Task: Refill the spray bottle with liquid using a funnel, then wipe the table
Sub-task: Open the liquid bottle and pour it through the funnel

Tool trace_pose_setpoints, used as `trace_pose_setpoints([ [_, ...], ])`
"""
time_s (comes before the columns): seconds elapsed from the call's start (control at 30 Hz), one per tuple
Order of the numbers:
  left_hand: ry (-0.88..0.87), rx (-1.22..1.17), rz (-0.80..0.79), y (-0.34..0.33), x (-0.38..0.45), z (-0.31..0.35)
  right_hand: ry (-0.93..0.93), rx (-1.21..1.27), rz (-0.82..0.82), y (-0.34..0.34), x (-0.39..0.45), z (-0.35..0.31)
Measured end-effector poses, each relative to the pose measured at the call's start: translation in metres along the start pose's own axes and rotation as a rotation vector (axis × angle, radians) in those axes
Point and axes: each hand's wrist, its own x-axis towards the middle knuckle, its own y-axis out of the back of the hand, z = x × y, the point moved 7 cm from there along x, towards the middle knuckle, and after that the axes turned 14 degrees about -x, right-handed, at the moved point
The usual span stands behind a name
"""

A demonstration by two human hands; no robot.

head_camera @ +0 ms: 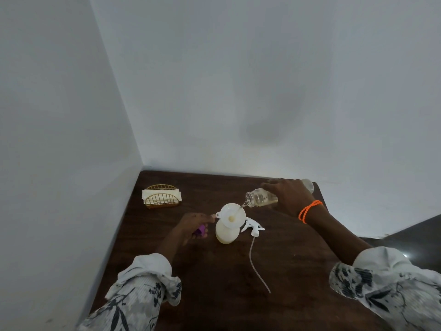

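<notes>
Funnel sits at nine o'clock from my right hand, which grips the tilted clear bottle — mouth aimed there; left hand pinches its tab (purple cap tucked in fingers).

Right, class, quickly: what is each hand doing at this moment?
Left hand: closed on a purple object, fingertip touching the funnel tab.
Right hand: closed around the clear bottle, tilted and pouring into the funnel.
</notes>
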Motion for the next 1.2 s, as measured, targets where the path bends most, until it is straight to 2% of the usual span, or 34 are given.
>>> trace_pose_setpoints([
  [0.23, 0.03, -0.044, -0.011, 0.003, 0.0, -0.002, 0.008, -0.034, 0.025, -0.004, 0.003, 0.0],
  [0.43, 0.184, -0.324, -0.015, 0.008, -0.006, -0.012, 0.022, -0.021, 0.009, -0.007, 0.005, -0.001],
  [0.6, 0.182, -0.493, 0.0, 0.009, -0.01, -0.006, -0.024, 0.09, -0.032, -0.023, 0.008, 0.004],
  [0.77, 0.072, -0.666, -0.015, 0.005, -0.016, 0.018, -0.141, 0.267, 0.022, -0.041, 0.01, 0.007],
  [0.87, -0.042, -0.73, -0.007, -0.004, -0.016, 0.045, -0.235, 0.456, 0.065, -0.048, 0.011, 0.011],
  [1.0, -0.185, -0.708, 0.05, -0.022, -0.02, 0.09, -0.358, 0.731, 0.133, -0.048, 0.014, 0.015],
  [1.2, -0.484, -0.57, -0.008, -0.078, -0.06, 0.166, -0.446, 1.009, 0.172, -0.031, 0.028, 0.01],
])
